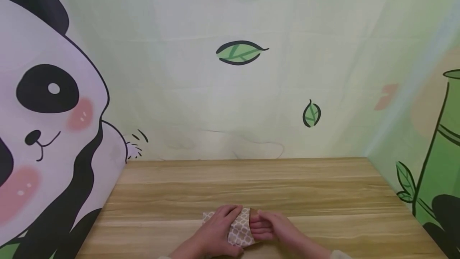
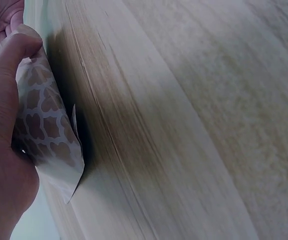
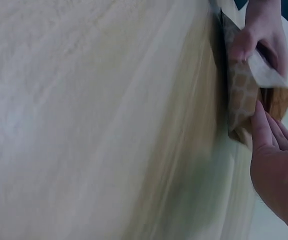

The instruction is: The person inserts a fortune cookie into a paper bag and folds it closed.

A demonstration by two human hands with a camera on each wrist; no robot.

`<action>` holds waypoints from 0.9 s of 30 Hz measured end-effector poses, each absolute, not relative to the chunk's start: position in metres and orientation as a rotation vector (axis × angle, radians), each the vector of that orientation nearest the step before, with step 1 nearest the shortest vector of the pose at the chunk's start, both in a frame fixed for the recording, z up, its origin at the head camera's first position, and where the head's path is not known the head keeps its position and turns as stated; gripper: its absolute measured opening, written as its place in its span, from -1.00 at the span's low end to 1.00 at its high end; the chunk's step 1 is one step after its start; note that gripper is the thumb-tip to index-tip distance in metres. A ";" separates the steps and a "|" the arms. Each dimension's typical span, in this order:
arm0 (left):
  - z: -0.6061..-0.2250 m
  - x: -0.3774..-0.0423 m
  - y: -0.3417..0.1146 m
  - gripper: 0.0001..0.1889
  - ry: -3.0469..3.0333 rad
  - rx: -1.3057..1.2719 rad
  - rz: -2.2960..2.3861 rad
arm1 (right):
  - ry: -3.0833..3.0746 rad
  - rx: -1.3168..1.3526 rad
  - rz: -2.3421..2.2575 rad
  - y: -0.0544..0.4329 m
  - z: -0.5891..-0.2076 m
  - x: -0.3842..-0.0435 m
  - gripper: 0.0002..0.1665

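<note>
A small brown paper bag [image 1: 241,231] with a white lattice pattern lies on its side low over the wooden table. My left hand [image 1: 218,231] holds it from the left, thumb on the near face and fingers over the far side. At the bag's right end its mouth gapes, showing a plain brown inside in the right wrist view. My right hand [image 1: 274,227] reaches into that mouth with fingers fairly straight, their tips hidden by the paper. In the left wrist view, the folded end of the bag [image 2: 51,125] sticks out past the left palm.
The wood-grain table [image 1: 172,195] runs back to a pale cloth backdrop [image 1: 172,91] printed with green leaves. A printed panda [image 1: 46,47] fills the left side, and printed bamboo [image 1: 442,151] stands at the right.
</note>
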State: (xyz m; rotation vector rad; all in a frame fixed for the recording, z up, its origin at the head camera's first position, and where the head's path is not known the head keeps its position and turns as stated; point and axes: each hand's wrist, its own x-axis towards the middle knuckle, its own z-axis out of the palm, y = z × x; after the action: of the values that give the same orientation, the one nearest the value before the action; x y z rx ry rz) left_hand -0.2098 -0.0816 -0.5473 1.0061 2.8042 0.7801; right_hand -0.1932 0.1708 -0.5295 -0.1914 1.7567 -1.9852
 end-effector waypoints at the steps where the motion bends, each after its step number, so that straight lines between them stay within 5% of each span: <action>1: -0.547 -0.210 -0.082 0.21 2.804 1.007 0.785 | 1.758 -0.206 -1.982 0.174 -0.528 -0.194 -0.36; 11: -0.550 -0.207 -0.087 0.17 2.815 0.987 1.017 | 2.131 -0.489 -1.862 0.206 -0.518 -0.204 -0.51; 27: -0.544 -0.197 -0.062 0.23 2.845 0.924 1.430 | 2.238 -0.668 -1.721 0.191 -0.491 -0.212 -0.70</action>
State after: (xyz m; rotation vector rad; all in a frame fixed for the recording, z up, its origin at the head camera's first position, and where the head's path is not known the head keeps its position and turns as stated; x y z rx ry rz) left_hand -0.1971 -0.0625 -0.5445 0.9237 2.8454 1.4303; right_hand -0.2120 0.1911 -0.4908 -0.6679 2.2384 -1.7209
